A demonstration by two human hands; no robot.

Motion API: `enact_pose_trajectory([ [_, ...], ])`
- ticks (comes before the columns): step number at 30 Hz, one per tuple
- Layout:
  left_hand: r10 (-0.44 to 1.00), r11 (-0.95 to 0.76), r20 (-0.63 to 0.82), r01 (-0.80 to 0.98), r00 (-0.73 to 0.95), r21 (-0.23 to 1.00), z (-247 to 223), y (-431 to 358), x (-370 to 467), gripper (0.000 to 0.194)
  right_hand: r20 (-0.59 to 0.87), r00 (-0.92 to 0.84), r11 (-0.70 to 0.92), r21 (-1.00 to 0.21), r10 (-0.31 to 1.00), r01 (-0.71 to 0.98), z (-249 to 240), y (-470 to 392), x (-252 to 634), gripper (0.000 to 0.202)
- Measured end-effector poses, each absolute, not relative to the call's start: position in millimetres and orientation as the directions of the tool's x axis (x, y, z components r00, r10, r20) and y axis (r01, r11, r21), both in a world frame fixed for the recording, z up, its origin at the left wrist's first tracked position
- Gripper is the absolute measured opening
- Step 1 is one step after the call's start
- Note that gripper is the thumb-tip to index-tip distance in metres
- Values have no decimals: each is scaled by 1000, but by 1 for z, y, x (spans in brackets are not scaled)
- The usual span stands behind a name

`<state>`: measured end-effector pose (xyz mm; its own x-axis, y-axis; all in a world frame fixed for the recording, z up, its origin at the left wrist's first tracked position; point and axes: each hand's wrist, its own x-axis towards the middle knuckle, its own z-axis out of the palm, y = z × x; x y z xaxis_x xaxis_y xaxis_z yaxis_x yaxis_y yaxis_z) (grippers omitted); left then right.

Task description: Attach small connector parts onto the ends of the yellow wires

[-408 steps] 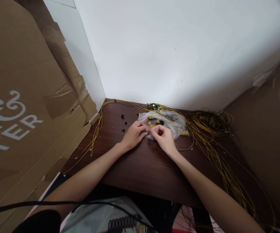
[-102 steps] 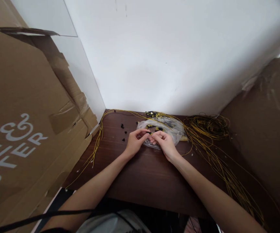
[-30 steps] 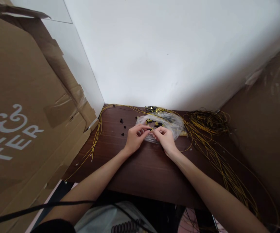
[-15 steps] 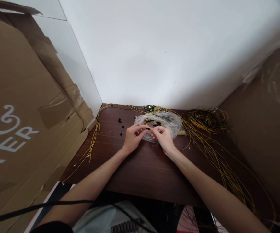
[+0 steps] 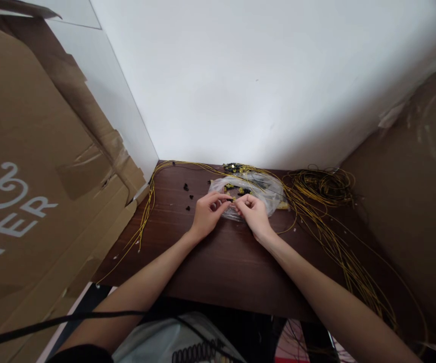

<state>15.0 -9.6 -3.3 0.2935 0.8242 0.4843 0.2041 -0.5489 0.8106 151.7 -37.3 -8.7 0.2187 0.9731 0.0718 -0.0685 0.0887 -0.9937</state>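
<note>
My left hand [image 5: 207, 214] pinches a small black and yellow piece [image 5: 231, 199] between thumb and fingertips. Close against its other end, my right hand [image 5: 255, 214] has its fingers pressed together; what they grip is too small to make out. Both hands are over the front of a clear plastic bag [image 5: 274, 189], where several black and yellow parts [image 5: 244, 191] show. Behind the bag lies a cluster of similar parts [image 5: 233, 168]. Some small black pieces [image 5: 186, 187] rest on the brown table [image 5: 210, 262] to the left of my hands.
Yellow wires [image 5: 148, 212] run along the table's back and left edges. A coiled bundle of yellow and black wires [image 5: 322, 186] lies at the right, with strands trailing forward. Cardboard [image 5: 51, 151] stands at the left, more cardboard [image 5: 407, 201] at the right, a white wall [image 5: 256, 101] behind.
</note>
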Motion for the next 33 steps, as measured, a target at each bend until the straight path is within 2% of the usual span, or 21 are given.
enact_pose_trajectory([
  [12,829,-551,494,229,263,803,-4,-10,15,12,159,195,148,-986,968,72,-12,-37,153,15],
  [21,830,-551,497,235,254,801,-4,-10,15,11,185,180,167,-980,966,109,-13,-36,153,16],
  [33,796,-595,529,217,294,774,-4,-10,14,11,140,182,120,-986,973,114,-7,-38,153,12],
])
